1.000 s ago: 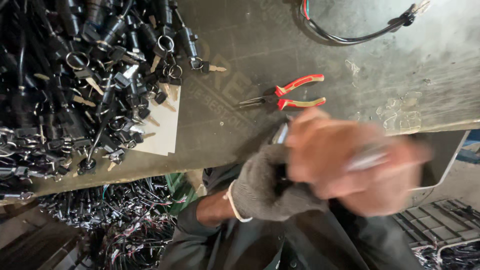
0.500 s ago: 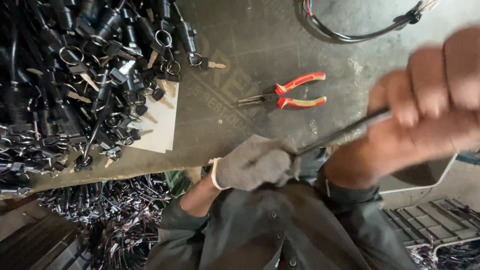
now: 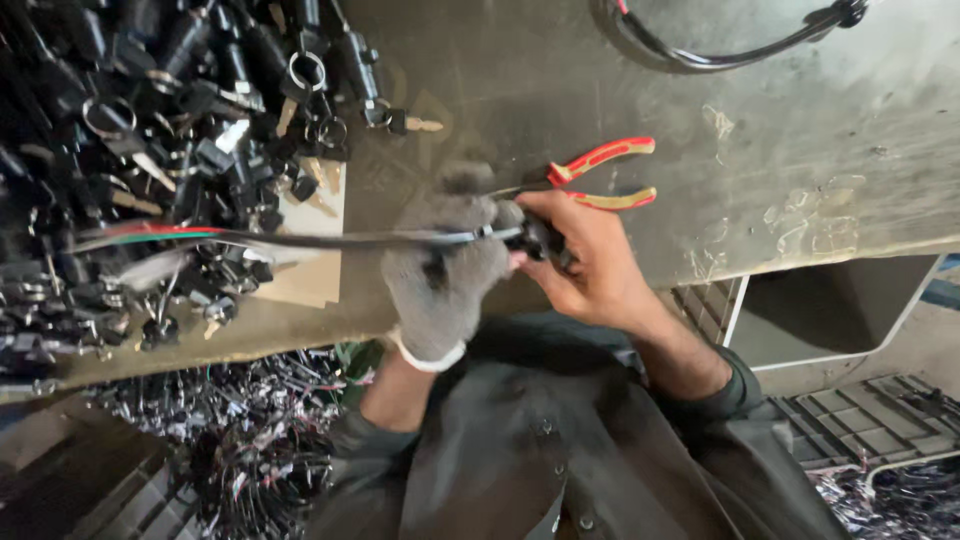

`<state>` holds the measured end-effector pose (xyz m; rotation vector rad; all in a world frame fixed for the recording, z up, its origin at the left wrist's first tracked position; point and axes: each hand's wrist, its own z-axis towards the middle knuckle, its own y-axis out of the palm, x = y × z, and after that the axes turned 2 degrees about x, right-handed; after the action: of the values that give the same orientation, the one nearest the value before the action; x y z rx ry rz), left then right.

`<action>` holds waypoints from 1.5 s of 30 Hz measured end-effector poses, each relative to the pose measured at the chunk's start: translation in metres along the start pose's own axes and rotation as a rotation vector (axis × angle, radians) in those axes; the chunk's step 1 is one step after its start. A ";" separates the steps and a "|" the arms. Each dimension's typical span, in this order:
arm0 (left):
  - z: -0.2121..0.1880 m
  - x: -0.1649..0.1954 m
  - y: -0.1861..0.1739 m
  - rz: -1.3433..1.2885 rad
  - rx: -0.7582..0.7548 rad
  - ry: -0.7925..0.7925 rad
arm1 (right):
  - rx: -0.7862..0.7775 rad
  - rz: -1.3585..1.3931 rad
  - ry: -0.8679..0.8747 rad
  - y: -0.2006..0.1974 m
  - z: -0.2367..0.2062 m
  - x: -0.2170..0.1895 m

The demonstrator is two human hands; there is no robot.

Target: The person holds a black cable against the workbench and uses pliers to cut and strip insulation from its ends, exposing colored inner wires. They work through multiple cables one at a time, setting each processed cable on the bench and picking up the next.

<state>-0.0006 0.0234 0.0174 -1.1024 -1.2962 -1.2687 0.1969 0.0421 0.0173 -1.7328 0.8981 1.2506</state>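
My left hand (image 3: 442, 268), in a grey knit glove, is closed around a thin black cable (image 3: 330, 238) that runs out to the left, ending in red and green wires. Bare, my right hand (image 3: 590, 258) pinches a small black part (image 3: 543, 240) at the cable's near end, right against the gloved fingers. Both hands meet just over the front edge of the grey worktable (image 3: 480, 90). Red-handled pliers (image 3: 600, 175) lie on the table just behind my right hand.
A large heap of black switches, keys and rings (image 3: 150, 150) covers the table's left side, with a piece of cardboard (image 3: 310, 270) under it. A looped black cable (image 3: 730, 45) lies at the far right. More wire scrap (image 3: 240, 440) sits below the table.
My right hand has come down from the upper right to meet the gloved left hand. The cable, earlier drawn out to the right, now stretches left across the heap.
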 end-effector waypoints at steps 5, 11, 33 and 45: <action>-0.017 -0.008 -0.003 -0.212 -0.023 -0.306 | 0.035 0.007 -0.239 -0.009 -0.003 0.004; 0.007 0.020 -0.010 0.340 -0.086 0.181 | 0.063 -0.158 -0.402 -0.003 0.000 0.014; -0.012 0.006 -0.010 0.422 -0.173 0.270 | 0.125 0.120 -0.128 0.007 -0.010 0.020; 0.014 -0.001 -0.008 0.366 -0.415 0.348 | -0.011 0.239 -0.143 0.009 -0.010 0.015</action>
<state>-0.0094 0.0366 0.0160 -1.2652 -0.5518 -1.4001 0.1963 0.0281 0.0032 -1.5552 1.0374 1.5167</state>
